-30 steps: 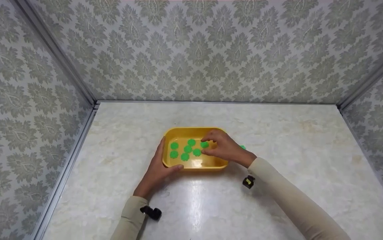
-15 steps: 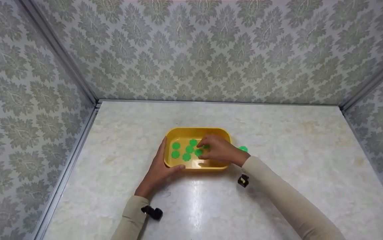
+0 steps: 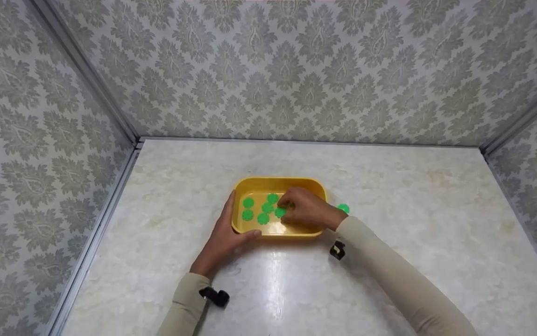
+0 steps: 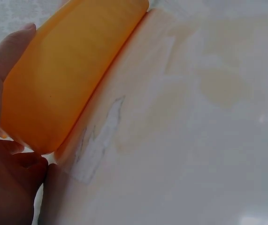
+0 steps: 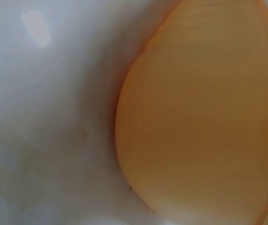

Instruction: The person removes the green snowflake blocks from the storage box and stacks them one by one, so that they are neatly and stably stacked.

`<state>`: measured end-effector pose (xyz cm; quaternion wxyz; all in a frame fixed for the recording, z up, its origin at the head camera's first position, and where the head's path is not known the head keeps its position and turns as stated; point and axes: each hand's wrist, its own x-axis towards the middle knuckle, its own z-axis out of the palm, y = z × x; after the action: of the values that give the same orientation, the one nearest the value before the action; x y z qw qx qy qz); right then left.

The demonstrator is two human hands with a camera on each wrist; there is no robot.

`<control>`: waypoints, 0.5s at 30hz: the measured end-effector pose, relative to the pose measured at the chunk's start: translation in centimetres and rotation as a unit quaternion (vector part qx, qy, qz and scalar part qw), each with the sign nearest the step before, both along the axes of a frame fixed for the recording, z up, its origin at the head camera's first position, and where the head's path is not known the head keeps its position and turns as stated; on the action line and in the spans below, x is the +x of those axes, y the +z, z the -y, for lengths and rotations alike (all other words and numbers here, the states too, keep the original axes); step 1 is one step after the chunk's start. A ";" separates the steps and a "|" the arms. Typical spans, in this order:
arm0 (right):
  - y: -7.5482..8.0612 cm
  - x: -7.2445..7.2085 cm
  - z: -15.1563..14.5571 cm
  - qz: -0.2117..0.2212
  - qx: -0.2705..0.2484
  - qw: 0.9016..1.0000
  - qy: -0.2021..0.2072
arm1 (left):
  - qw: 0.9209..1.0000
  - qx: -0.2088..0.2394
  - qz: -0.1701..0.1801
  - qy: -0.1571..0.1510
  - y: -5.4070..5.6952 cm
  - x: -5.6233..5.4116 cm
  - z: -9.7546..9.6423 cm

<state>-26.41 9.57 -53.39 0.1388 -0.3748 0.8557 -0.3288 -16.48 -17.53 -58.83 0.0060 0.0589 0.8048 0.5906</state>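
A yellow plastic tub (image 3: pixel 280 235) with rounded corners stands on the table, and several green flower-shaped discs (image 3: pixel 263 218) lie flat inside it. My left hand (image 3: pixel 224 240) grips the tub's near left corner, thumb along the near rim and fingers against the left side. In the left wrist view the thumb of this left hand (image 4: pixel 7 61) reaches up the tub's orange-looking wall (image 4: pixel 72 61). Inside the tub, my right hand (image 3: pixel 310 207) has curled fingers, with thumb and fingertips around one green scalloped disc (image 3: pixel 280 213). Another disc is mostly hidden behind that hand.
One green disc (image 3: pixel 343 208) lies on the pale marbled table (image 3: pixel 413 196), right of the tub. Patterned walls (image 3: pixel 287 70) enclose the table at the back and both sides. The tub's outer wall (image 5: pixel 195 117) fills much of the right wrist view.
My right hand has lowered into the tub and shifted slightly left, its thumb and fingers drawing together around a disc. The left hand has kept its grip on the tub.
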 end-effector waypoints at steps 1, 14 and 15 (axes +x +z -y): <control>-0.1 0.0 0.0 -0.001 0.002 1.000 -0.001 | 1.000 -0.001 0.002 0.000 0.0 0.0 0.0; -0.5 -0.2 0.5 -0.042 0.041 0.998 -0.015 | 1.000 -0.003 0.007 0.001 0.1 0.1 0.0; -0.5 -0.1 0.5 -0.045 0.045 0.998 -0.017 | 1.000 -0.001 0.006 0.001 0.1 0.1 0.0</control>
<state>-26.53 9.11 -53.91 0.1109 -0.3677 0.8814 -0.2751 -16.41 -17.55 -58.77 0.0104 0.0540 0.8056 0.5899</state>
